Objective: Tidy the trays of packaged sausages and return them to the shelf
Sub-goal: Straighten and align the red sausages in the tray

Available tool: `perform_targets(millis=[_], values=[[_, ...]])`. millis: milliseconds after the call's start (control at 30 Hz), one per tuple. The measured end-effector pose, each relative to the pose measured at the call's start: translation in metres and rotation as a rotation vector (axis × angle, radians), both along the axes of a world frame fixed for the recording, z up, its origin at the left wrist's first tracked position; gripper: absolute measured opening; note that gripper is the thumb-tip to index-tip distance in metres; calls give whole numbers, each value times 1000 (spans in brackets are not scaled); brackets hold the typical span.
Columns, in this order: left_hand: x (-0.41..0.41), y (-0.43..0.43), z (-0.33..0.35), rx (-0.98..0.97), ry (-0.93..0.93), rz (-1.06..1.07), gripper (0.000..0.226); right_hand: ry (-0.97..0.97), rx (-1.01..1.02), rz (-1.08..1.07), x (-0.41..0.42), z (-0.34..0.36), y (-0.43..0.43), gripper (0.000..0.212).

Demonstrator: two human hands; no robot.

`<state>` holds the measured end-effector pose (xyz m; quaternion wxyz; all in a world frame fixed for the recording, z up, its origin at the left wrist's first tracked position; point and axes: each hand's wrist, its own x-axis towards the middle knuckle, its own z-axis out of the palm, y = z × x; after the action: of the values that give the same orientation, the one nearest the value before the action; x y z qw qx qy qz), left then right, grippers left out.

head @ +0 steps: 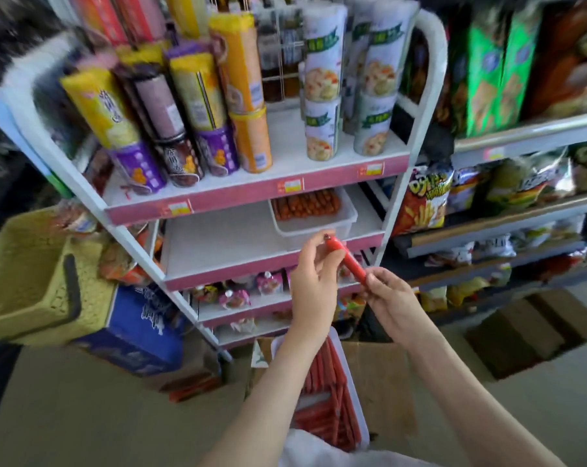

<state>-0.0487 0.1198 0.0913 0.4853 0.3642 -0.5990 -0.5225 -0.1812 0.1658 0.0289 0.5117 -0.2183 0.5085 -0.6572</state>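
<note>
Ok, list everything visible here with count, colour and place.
sausage: one, red, held between both hands before the rack
shelf tray: one, clear white, sausages inside, middle shelf right
lower tray: one, white, red sausages, below the arms
rack: one, white with pink edges, centre
tall packs: many, yellow, purple, white-green, upper shelf
snack bags: many, mixed colours, right shelves
basket: one, yellow, left
cardboard boxes: at least two, brown, floor
left hand: pinches sausage's upper end
right hand: grips lower end

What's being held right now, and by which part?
One red packaged sausage: left hand pinches its upper end, right hand pinches its lower end.
</note>
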Motion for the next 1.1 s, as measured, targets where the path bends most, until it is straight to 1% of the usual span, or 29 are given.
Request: perform_targets(millis=[133,233,267,333,367,433,467,600,733,800,867,900,933,1033,1100], values=[[-1,9,23,-277,-19,60,28,33,-61,42,2,23,-6,19],[-3,14,31,-381,-9,52,25,49,-113,82,7,34,-7,23],[-2,14,30,-407,-21,48,22,80,-119,100,7,37,-6,27],[-1,14,27,-455,-53,45,26,193,-112,151,9,44,-2,34],[0,13,25,-477,-71,49,27,277,-107,182,9,48,1,35],[0,12,22,-514,-90,61,27,440,-126,201,9,59,6,26],[-1,13,22,-524,-94,63,28,490,-148,189,9,64,7,21],[-8,16,23,-555,-97,49,24,716,-206,77,15,83,8,31],[-12,19,31,-530,-77,-16,22,803,-264,3,13,84,11,36],[-13,19,33,-546,-103,-23,31,808,-275,-6,11,85,11,35],[-12,17,35,-501,-102,-35,31,761,-245,29,12,87,12,28],[-11,16,36,-456,-99,-58,30,700,-221,50,13,87,12,24],[-10,15,38,-408,-107,-94,31,596,-199,60,14,87,12,20],[-3,9,37,-324,-185,-199,33,76,-183,44,13,85,9,23],[2,9,30,-320,-219,-230,33,-179,-176,-2,9,84,5,25]])
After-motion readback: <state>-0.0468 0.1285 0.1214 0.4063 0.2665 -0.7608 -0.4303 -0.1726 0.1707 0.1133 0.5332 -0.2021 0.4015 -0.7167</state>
